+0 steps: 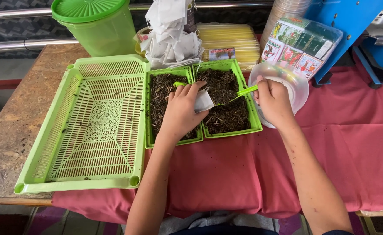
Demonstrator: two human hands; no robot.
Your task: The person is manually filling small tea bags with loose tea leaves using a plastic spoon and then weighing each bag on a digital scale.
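A small white paper pouch (203, 101) sits pinched in the fingers of the left hand (182, 109), held over the seam between two small green trays of dark loose tea. The left hand's fingers are curled together around the pouch's near edge, thumb on top. The right hand (273, 101) grips a slim green scoop (242, 92) whose tip points toward the pouch, its fingers closed on the handle; the scoop hangs just above the right tray (256, 117). The left tray (149, 130) lies beside it, the two touching along their long sides, both filled with dark, shredded leaf.

Under the right hand, a clear plastic lid or dish (293, 82) rests on the red cloth (243, 174) that covers this part of the worktop. To the left of the trays lies a large light-green slotted tray (76, 130), bare but for a few stray flecks, reaching over the worn brown worktop (8, 139).

Behind the trays stands a heap of white paper pouches (169, 39), and beside it a flat pack of pale yellow items (228, 39). A lidded green bucket (97, 24) stands at the back left. At the back right, a clear bag of small colourful boxes (302, 45) leans against a blue metal frame (344, 26), with a stack of clear cups (283, 13) just behind.
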